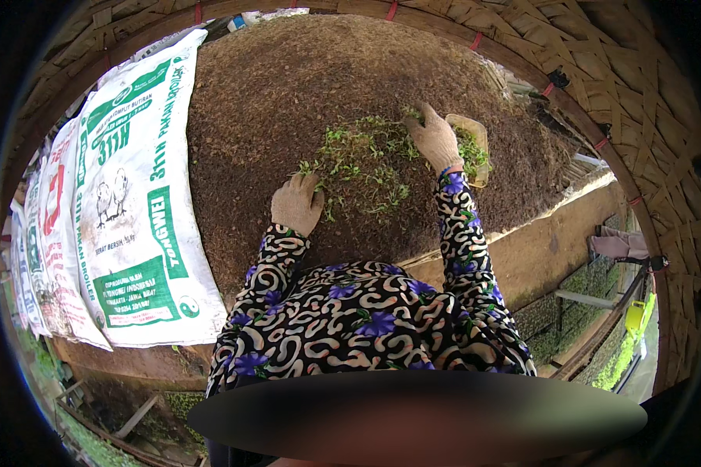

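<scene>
Small green seedlings (366,167) lie loosely scattered over dark brown soil (288,86) in front of me. My left hand (296,204), in a beige knit glove, is at the near left edge of the seedlings. Its fingers are curled down at the soil, with a green sprig beside the fingertips; what they hold is hidden. My right hand (435,142), gloved alike, reaches over the far right side of the seedlings, with thumb and fingers apart. Just right of that wrist, a pale yellowish plastic container (481,167) with more seedlings in it rests on the soil, partly hidden by the hand.
White printed feed sacks (136,226) cover the bed's left side. A pale raised border (572,226) runs along the near right edge. Beyond it are a railing with a greyish cloth (619,244) and a yellow-green object (637,315). A woven hat brim (600,62) frames the view.
</scene>
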Action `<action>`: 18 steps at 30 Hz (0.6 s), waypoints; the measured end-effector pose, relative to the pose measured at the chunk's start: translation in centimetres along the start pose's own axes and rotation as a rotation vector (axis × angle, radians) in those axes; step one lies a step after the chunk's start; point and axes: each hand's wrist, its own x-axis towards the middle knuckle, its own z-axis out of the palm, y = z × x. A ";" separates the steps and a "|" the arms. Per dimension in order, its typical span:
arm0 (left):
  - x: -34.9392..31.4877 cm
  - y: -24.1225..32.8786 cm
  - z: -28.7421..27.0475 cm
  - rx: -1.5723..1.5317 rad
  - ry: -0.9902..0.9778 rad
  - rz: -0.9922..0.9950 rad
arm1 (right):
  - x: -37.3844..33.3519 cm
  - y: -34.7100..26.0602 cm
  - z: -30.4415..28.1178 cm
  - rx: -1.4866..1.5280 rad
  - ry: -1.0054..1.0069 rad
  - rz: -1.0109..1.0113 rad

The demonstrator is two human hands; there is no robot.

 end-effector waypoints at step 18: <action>0.1 -0.4 0.2 -0.033 -0.032 -0.019 | 1.0 2.2 -0.1 0.051 0.024 -0.177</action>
